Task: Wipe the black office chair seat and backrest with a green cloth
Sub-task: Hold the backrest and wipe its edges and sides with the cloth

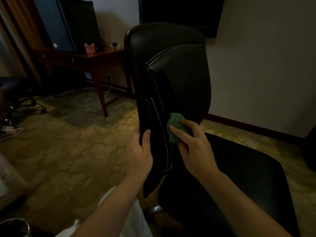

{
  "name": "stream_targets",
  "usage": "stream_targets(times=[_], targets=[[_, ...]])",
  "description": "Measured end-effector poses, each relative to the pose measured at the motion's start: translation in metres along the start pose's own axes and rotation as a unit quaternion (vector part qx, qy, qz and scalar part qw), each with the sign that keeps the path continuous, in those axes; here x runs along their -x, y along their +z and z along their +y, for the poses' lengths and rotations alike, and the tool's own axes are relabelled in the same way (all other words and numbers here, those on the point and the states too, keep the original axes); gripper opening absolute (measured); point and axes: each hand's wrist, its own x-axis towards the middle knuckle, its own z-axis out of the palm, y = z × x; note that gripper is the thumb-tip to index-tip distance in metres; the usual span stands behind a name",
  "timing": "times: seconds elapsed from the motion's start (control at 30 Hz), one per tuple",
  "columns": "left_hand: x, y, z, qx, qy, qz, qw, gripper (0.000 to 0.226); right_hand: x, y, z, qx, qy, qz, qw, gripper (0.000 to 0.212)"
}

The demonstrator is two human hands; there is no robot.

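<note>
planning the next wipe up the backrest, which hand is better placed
Right. The right hand holds the green cloth against the backrest; the left hand grips its edge, probably steadying it.

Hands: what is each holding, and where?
The left hand grips the backrest by its lower side edge; the right hand pinches the bunched green cloth by its lower part.

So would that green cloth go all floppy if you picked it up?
Probably floppy: the green cloth is scrunched into soft folds under the right hand. It's likely light too, since a few fingers bunch it against the backrest.
</note>
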Motion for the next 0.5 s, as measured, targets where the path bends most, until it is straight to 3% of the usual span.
stream_targets(times=[0.23,0.5], targets=[[0.001,0.002,0.001,0.007,-0.003,0.004,1.000,0.057,0.024,0.007,0.010,0.004,0.026,-0.031,0.999,0.051],[0.001,0.002,0.000,0.017,-0.003,0.004,1.000,0.050,-0.008,-0.007,0.001,-0.010,0.004,0.014,1.000,0.045]])
